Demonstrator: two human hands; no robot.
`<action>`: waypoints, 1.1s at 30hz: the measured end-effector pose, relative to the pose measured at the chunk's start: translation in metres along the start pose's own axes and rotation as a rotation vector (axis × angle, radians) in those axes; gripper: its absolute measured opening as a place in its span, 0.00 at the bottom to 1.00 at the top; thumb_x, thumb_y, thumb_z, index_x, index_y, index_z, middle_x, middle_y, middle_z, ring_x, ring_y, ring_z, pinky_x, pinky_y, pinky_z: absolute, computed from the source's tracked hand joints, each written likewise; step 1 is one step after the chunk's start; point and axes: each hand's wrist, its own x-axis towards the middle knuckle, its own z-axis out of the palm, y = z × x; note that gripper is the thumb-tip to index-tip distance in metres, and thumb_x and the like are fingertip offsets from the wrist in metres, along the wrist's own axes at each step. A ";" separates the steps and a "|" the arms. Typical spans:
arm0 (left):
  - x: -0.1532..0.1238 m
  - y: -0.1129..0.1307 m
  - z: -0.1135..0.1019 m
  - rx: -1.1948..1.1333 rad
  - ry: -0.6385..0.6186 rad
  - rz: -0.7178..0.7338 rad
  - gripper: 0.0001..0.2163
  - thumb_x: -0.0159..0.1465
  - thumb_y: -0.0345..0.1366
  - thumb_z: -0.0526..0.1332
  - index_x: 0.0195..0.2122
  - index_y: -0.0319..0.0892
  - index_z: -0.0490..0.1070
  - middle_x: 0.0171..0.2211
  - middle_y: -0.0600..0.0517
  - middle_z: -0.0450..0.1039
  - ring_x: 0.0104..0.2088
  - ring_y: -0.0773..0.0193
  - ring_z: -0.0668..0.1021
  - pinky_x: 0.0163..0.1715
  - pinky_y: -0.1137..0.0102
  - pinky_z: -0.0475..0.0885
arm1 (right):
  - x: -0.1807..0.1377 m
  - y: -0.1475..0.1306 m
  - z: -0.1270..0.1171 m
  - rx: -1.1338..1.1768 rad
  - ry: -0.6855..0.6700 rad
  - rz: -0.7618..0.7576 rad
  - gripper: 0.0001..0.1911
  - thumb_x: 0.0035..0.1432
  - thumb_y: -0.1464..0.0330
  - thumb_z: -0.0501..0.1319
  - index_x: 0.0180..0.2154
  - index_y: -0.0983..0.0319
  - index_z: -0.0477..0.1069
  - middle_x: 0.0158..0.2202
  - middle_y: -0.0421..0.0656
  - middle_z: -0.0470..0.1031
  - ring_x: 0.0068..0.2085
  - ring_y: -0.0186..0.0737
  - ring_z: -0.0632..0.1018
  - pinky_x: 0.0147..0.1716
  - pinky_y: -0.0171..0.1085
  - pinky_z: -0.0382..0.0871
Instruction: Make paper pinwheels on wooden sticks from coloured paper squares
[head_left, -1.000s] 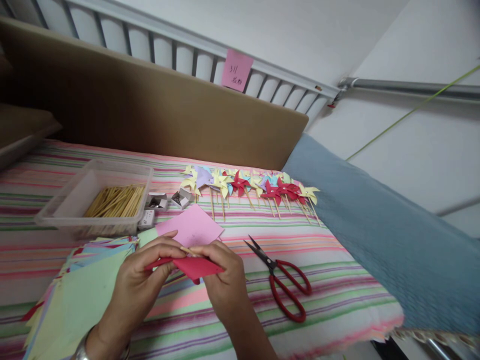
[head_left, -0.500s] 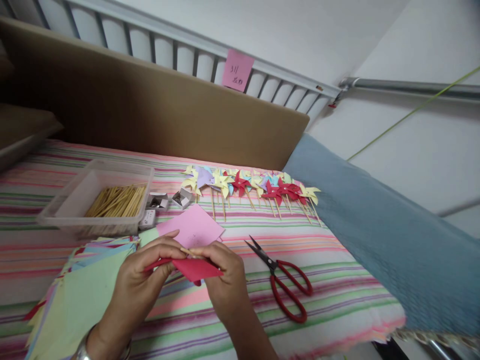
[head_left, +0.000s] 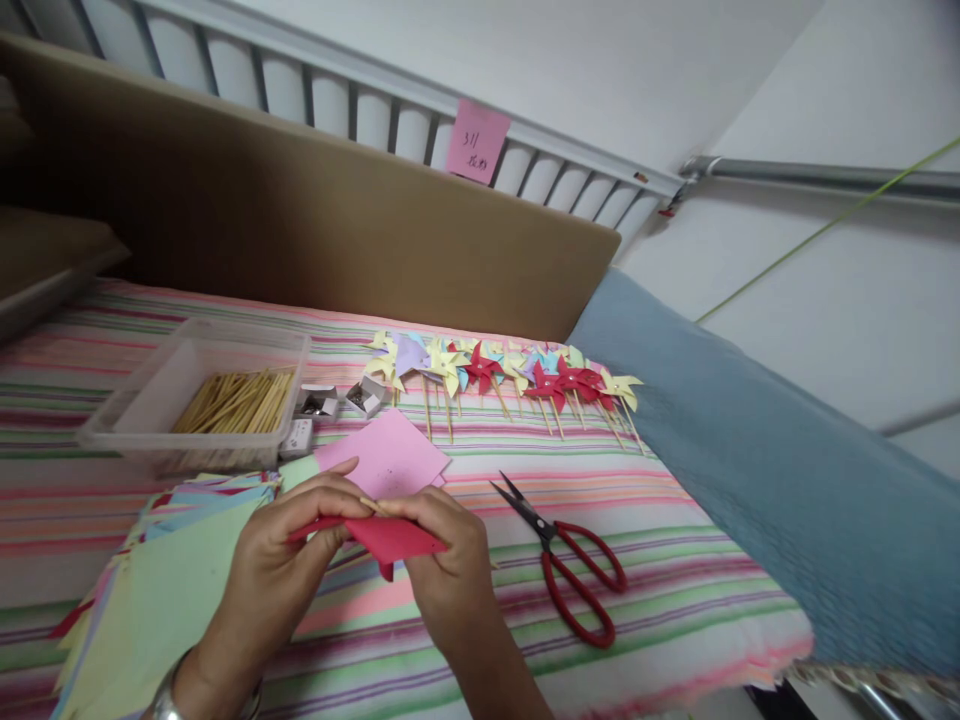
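Both hands pinch a folded piece of red paper (head_left: pixel 394 538) just above the striped cloth (head_left: pixel 660 600). My left hand (head_left: pixel 289 560) grips its left end, fingers closed over it. My right hand (head_left: pixel 450 565) holds the right part together with a thin wooden stick (head_left: pixel 373 505) that pokes up between my fingertips. A pink paper square (head_left: pixel 382 455) lies flat just beyond my hands.
Red-handled scissors (head_left: pixel 574 575) lie to the right of my hands. A clear tub of wooden sticks (head_left: pixel 199 400) stands at the left with small pin boxes (head_left: pixel 337 400) beside it. A stack of coloured paper (head_left: pixel 150 590) lies lower left. Several finished pinwheels (head_left: pixel 510 375) line the back.
Both hands keep their grip on the red paper and stick; the paper has shifted only slightly.
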 end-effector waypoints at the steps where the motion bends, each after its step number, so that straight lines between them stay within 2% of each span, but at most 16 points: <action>1: 0.000 -0.001 0.000 -0.003 0.000 -0.004 0.05 0.58 0.30 0.61 0.30 0.46 0.75 0.29 0.54 0.77 0.33 0.62 0.79 0.47 0.61 0.72 | 0.000 0.000 0.000 -0.007 -0.004 0.000 0.17 0.47 0.80 0.57 0.36 0.61 0.79 0.28 0.42 0.77 0.31 0.37 0.76 0.30 0.32 0.67; 5: 0.000 -0.003 0.001 -0.014 0.038 -0.031 0.03 0.57 0.31 0.62 0.30 0.46 0.75 0.28 0.54 0.78 0.34 0.62 0.79 0.47 0.62 0.72 | 0.000 0.001 0.000 -0.020 0.012 0.004 0.18 0.48 0.81 0.56 0.37 0.61 0.79 0.31 0.42 0.78 0.34 0.37 0.76 0.34 0.32 0.67; 10: 0.001 -0.003 0.002 -0.025 0.091 -0.086 0.03 0.56 0.31 0.64 0.27 0.45 0.75 0.31 0.53 0.77 0.37 0.62 0.78 0.42 0.67 0.73 | 0.001 0.002 -0.001 -0.017 0.000 0.006 0.21 0.46 0.82 0.56 0.37 0.59 0.79 0.30 0.40 0.77 0.32 0.36 0.76 0.32 0.32 0.67; 17: 0.001 -0.002 0.001 -0.067 0.065 -0.100 0.04 0.57 0.30 0.63 0.27 0.46 0.75 0.30 0.53 0.78 0.35 0.62 0.78 0.45 0.66 0.72 | 0.000 0.004 -0.001 -0.059 0.002 -0.012 0.20 0.47 0.80 0.57 0.38 0.58 0.79 0.29 0.40 0.77 0.32 0.37 0.76 0.32 0.33 0.67; 24: 0.001 -0.002 0.000 -0.066 0.056 -0.114 0.04 0.57 0.30 0.63 0.26 0.45 0.75 0.30 0.53 0.78 0.34 0.62 0.79 0.39 0.68 0.73 | 0.000 0.005 0.000 -0.064 -0.006 -0.016 0.19 0.48 0.80 0.57 0.38 0.59 0.79 0.29 0.40 0.77 0.32 0.37 0.76 0.32 0.33 0.66; 33: 0.001 -0.002 -0.002 -0.083 0.055 -0.094 0.04 0.56 0.31 0.64 0.27 0.47 0.76 0.29 0.55 0.78 0.35 0.63 0.79 0.39 0.68 0.72 | -0.002 0.003 0.002 -0.043 -0.008 -0.007 0.17 0.48 0.79 0.57 0.37 0.61 0.79 0.30 0.42 0.77 0.33 0.38 0.76 0.33 0.33 0.67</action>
